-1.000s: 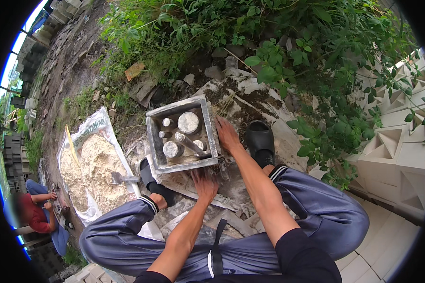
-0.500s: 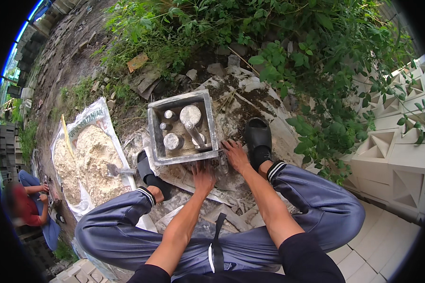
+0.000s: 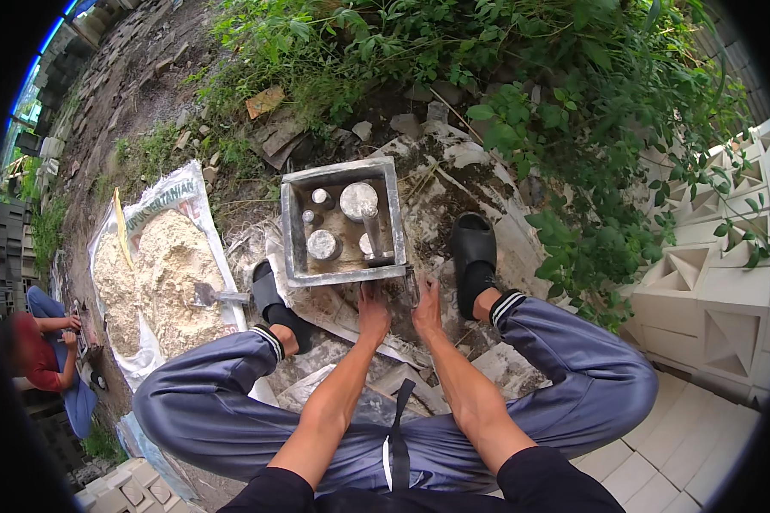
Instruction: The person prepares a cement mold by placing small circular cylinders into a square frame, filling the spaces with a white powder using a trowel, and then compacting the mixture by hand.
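A grey, square, open-topped box mould [image 3: 295, 278] rests on the ground between my feet. Inside it stand several round metal posts, among them a wide disc-topped one [image 3: 358, 200] and a shorter one [image 3: 323, 245]. A slanting metal bar [image 3: 372, 232] lies over them at the right. My left hand [image 3: 374, 315] is at the mould's front wall, fingers stretched toward it, their tips partly hidden. Beside the front right corner is my right hand [image 3: 427, 308], fingers extended along a narrow metal latch [image 3: 411, 286]. Neither hand visibly holds anything.
Left of the mould, a spread sack [image 3: 210, 192] bears pale, crumbly powder [image 3: 175, 265] with a trowel [image 3: 207, 294] in it. My black sandals [image 3: 474, 256] flank the mould. Patterned pale blocks [image 3: 701, 282] are stacked at right, plants [image 3: 565, 188] behind. Another person [image 3: 47, 350] sits far left.
My right hand has drawn in from the mould's right corner to beside the latch, closer to my left hand. The view has shifted slightly; the mould appears turned a little and farther right.
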A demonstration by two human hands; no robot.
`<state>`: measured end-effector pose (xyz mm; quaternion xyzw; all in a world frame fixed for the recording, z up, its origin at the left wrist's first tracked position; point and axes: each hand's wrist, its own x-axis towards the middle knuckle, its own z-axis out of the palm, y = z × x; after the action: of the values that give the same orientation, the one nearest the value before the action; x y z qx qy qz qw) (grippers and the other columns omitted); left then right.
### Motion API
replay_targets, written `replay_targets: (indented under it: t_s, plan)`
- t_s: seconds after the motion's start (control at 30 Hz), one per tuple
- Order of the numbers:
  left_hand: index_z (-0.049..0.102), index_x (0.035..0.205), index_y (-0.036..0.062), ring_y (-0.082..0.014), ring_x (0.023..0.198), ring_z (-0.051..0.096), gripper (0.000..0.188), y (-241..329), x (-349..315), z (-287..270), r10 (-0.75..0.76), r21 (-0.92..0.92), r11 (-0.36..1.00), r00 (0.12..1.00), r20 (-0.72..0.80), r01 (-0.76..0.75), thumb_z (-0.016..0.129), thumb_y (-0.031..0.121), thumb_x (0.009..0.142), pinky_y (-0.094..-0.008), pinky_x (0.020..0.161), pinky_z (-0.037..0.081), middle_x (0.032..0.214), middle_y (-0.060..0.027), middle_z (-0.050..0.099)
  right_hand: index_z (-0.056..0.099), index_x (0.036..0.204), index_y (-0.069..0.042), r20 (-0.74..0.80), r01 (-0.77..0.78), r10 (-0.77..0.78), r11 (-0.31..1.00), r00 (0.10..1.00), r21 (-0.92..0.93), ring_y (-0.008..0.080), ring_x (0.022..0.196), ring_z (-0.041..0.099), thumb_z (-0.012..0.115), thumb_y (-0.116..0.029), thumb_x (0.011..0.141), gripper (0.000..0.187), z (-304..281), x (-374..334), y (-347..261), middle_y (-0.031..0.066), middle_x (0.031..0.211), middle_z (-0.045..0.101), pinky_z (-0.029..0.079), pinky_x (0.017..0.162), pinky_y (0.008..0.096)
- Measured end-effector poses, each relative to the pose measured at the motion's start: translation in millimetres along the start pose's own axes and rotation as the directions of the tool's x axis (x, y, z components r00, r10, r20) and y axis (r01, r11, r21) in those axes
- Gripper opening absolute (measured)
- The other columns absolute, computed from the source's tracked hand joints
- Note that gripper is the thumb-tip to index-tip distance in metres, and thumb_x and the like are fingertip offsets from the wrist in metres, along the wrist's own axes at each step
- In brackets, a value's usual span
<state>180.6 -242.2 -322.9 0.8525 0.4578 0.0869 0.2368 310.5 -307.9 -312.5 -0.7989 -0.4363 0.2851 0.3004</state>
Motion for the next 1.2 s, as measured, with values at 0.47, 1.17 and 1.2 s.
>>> replay_targets:
  t_s: [0.47, 1.17, 1.2]
  plan:
    - [0.050, 0.122, -0.0035, -0.0418, 0.121, 0.039, 0.044, -41.0, -0.4, 10.7, -0.024, -0.435, 0.899, 0.999, 0.042, 0.040, 0.049, 0.003, 0.079, -0.0440, 0.102, 0.034, 0.126, -0.0260, 0.047, 0.043, 0.131, -0.003, -0.032, -0.210, 0.210, 0.978, 0.977, -0.001, 0.0406, 0.128, 0.036, 0.037, -0.018, 0.096, 0.039, 88.8, -3.4, -23.1, 0.0253, 0.136, 0.041, 0.033, 0.104, 0.0440]
    - [0.065, 0.104, -0.0008, -0.0405, 0.088, 0.064, 0.031, -41.4, 16.1, 11.9, -0.233, -0.688, 0.710, 0.972, -0.027, 0.151, 0.052, 0.000, 0.075, -0.0417, 0.078, 0.050, 0.093, -0.0234, 0.066, 0.060, 0.114, 0.002, -0.013, -0.317, 0.351, 0.860, 0.936, 0.401, 0.0245, 0.110, 0.053, 0.046, -0.001, 0.084, 0.033, 80.3, 18.3, -13.0, 0.0143, 0.117, 0.058, 0.039, 0.096, 0.0303]
    - [0.065, 0.104, -0.0008, -0.0405, 0.088, 0.064, 0.031, -34.5, 18.5, 11.0, -0.213, -0.698, 0.704, 0.977, -0.027, 0.134, 0.052, 0.000, 0.075, -0.0417, 0.078, 0.050, 0.093, -0.0234, 0.066, 0.061, 0.115, 0.001, -0.034, -0.263, 0.317, 0.837, 0.948, 0.480, 0.0239, 0.111, 0.053, 0.047, 0.001, 0.083, 0.035, 83.6, 20.3, 9.0, 0.0147, 0.119, 0.059, 0.039, 0.096, 0.0302]
